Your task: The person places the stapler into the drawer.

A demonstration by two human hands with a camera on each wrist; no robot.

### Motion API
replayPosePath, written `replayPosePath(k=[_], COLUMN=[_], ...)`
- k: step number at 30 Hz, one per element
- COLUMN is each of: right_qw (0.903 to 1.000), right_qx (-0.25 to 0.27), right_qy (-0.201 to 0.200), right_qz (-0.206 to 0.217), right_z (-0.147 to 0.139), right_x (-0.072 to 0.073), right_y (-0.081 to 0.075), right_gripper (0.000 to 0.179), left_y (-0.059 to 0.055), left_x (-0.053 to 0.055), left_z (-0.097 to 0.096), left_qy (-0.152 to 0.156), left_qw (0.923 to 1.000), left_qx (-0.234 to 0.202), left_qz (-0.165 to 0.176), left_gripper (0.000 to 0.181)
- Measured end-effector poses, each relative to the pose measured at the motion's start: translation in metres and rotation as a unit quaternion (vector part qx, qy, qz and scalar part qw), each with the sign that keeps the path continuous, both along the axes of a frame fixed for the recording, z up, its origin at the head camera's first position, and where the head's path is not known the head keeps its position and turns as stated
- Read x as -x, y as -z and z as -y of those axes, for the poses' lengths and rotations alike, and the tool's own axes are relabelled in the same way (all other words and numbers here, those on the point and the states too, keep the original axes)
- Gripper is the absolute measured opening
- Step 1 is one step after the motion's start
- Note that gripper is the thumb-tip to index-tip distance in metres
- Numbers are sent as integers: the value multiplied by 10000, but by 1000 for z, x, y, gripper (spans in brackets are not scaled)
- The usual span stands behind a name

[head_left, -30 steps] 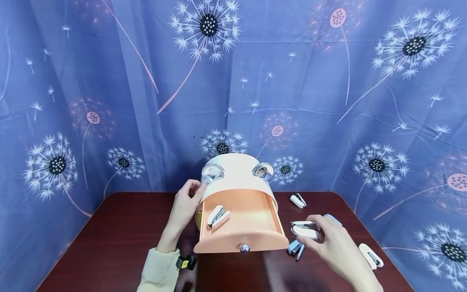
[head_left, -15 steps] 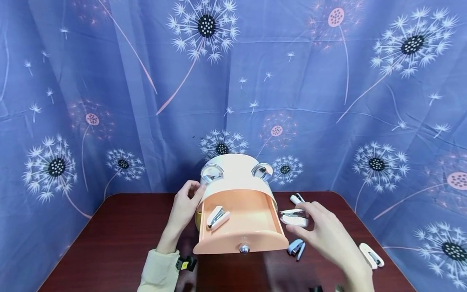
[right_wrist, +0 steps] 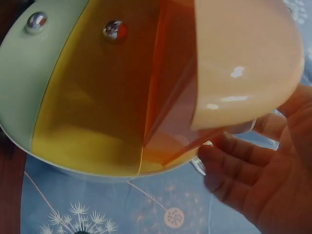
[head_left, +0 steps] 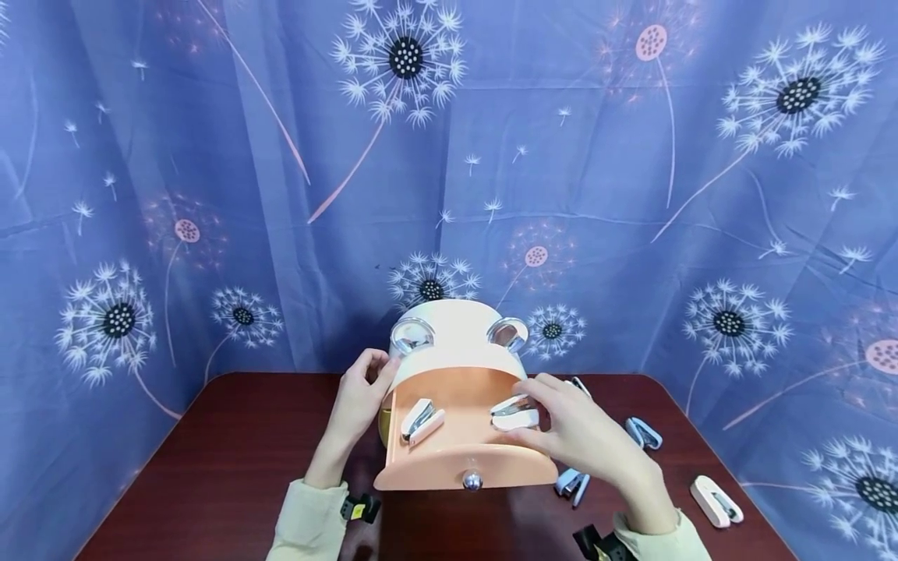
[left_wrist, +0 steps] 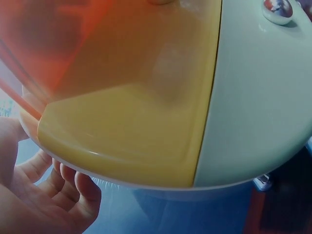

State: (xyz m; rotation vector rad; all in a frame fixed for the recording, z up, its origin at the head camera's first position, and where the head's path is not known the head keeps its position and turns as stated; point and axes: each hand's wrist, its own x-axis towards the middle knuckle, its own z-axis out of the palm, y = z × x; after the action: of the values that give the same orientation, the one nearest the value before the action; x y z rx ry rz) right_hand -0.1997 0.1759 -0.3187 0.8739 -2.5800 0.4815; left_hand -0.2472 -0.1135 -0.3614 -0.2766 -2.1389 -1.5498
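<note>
A rounded white drawer cabinet (head_left: 456, 323) with two silver ear-like discs stands on the table, its peach top drawer (head_left: 466, 471) pulled out. My right hand (head_left: 585, 428) pinches a white stapler (head_left: 515, 421) between thumb and fingers, over the drawer's right side. Whether that stapler touches the drawer floor I cannot tell. At the drawer's left lies a pale pink-and-white stapler (head_left: 423, 425). My left hand (head_left: 354, 413) touches the cabinet's left side with loosely bent fingers. Below the top drawer, a yellow drawer front (left_wrist: 122, 136) and a pale green one (left_wrist: 258, 107) show in the left wrist view.
Right of the cabinet, a light blue stapler (head_left: 573, 485) lies partly behind my right hand, another blue stapler (head_left: 643, 433) farther right. A cream stapler (head_left: 715, 501) is near the table's right edge. Behind hangs a blue dandelion-print curtain (head_left: 337, 296).
My right hand has carried the white stapler leftward from the table's right side to over the drawer, uncovering the blue stapler at right. My left hand stays on the cabinet.
</note>
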Motion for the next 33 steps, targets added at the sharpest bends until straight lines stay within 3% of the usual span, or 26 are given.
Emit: replayPosePath(k=[4, 7, 14, 18, 26, 29, 33], right_qw=[9994, 9970, 9834, 9783, 9712, 9707, 9701], right_qx=[-139, -227, -927, -1026, -1173, -1209, -1256], right_qy=[-201, -599, -1420, -1596, -1847, -1862, -1884], right_qz=[225, 434, 645, 835, 940, 920, 873], right_z=[9, 16, 36, 39, 47, 50, 53], right_x=[6, 9, 29, 37, 46, 48, 50], right_y=[-5, -9, -9, -9, -8, -6, -4], right_gripper=[39, 40, 39, 38, 41, 42, 43], left_y=[1, 0, 1, 2, 27, 27, 15], left_x=[0, 0, 0, 2, 25, 25, 14], left_z=[1, 0, 1, 0, 10, 9, 4], left_qy=[16, 24, -27, -22, 81, 87, 29], left_qw=[10000, 10000, 10000, 10000, 9998, 9998, 10000], left_qx=[-4, -23, -28, -43, -11, 36, -41], left_qz=[-54, -47, 32, 39, 159, 191, 67], left_gripper=[16, 15, 17, 17, 25, 25, 19])
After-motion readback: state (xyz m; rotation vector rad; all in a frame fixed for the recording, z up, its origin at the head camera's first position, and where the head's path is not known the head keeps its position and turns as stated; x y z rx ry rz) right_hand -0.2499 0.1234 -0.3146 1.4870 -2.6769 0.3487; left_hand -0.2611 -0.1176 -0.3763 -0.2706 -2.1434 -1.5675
